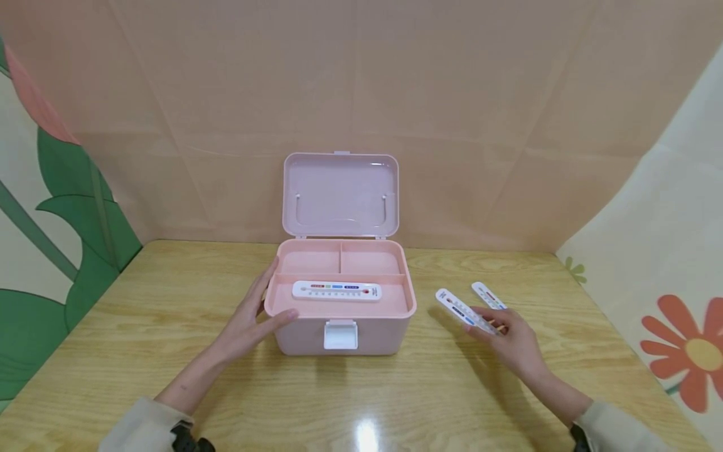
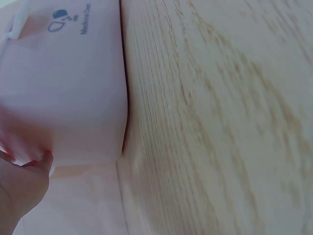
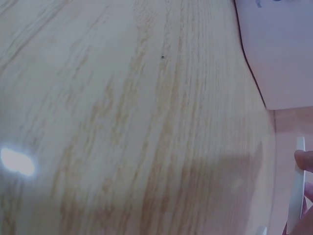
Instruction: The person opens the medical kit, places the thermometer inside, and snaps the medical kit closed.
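Observation:
A pink medicine box [image 1: 342, 336] stands on the table with its lid [image 1: 341, 194] raised. Inside, one white thermometer [image 1: 336, 290] lies lengthwise in the front compartment of the top tray. My left hand [image 1: 251, 323] rests against the box's left side, fingers extended along it and thumb over the front left rim. To the right of the box, my right hand [image 1: 511, 342] pinches a second white thermometer [image 1: 460, 309] between thumb and fingers, raised over the table. Just behind that hand is another white thermometer [image 1: 488, 295], its near end hidden.
A divider splits the tray's back part into two small compartments [image 1: 309, 258]. The white latch [image 1: 341, 336] hangs on the box front. Behind the wooden table [image 1: 186, 282] hangs a plain beige cloth [image 1: 480, 125]; flower-patterned cloth [image 1: 700, 263] is at both sides.

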Demonstrator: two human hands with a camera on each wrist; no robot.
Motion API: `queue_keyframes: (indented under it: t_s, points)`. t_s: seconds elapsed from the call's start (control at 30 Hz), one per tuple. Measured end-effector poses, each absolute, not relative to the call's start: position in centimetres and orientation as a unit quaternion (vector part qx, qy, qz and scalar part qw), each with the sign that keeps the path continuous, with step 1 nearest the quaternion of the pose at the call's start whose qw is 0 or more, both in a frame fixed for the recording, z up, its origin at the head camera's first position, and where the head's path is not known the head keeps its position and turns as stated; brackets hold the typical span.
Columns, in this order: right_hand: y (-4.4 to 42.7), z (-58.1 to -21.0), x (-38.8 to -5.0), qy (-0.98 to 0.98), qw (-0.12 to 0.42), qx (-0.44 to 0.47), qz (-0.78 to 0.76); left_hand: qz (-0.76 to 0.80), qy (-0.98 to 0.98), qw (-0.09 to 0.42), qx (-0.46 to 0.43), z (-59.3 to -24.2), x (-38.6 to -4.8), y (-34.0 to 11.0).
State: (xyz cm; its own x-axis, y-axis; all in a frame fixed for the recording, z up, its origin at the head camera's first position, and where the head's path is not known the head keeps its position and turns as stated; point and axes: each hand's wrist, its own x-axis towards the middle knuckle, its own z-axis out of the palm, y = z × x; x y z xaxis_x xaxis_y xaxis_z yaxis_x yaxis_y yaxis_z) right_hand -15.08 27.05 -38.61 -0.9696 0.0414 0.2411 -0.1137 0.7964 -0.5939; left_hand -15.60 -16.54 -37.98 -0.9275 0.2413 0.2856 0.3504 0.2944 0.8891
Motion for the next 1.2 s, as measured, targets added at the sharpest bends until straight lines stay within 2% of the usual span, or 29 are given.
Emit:
queue_keyframes:
  t_s: [1.2]
  points:
    - [26.2,-35.3,-15.1,-0.937,0.127,0.055,0.322,-0.558,-0.810,0.043,-0.175,-38.1,-15.5,-16.7]
